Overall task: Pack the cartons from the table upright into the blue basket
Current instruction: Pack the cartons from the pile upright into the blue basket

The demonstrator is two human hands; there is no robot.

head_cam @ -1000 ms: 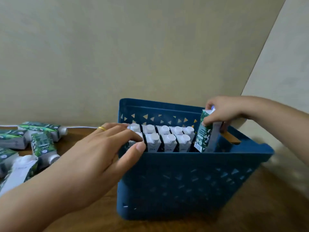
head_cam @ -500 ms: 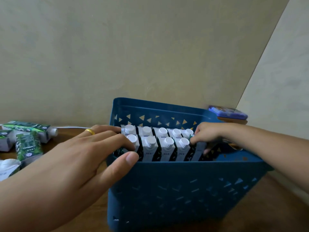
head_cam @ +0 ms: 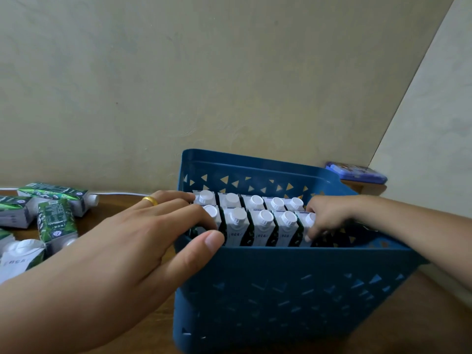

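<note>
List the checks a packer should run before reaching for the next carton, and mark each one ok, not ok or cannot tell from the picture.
1. Packed cartons upright, caps up: ok.
2. Right hand free of the end carton: not ok, fingers on it.
3. Left hand steadying the blue basket: ok, across its left rim.
4. Room at the basket's right end: ok, gap visible.
5. Loose cartons left on the table: ok, several lying flat.
6. End carton seated fully: cannot tell.

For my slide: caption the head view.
Right hand seats a carton in the blue basket; left hand steadies the rows.
</note>
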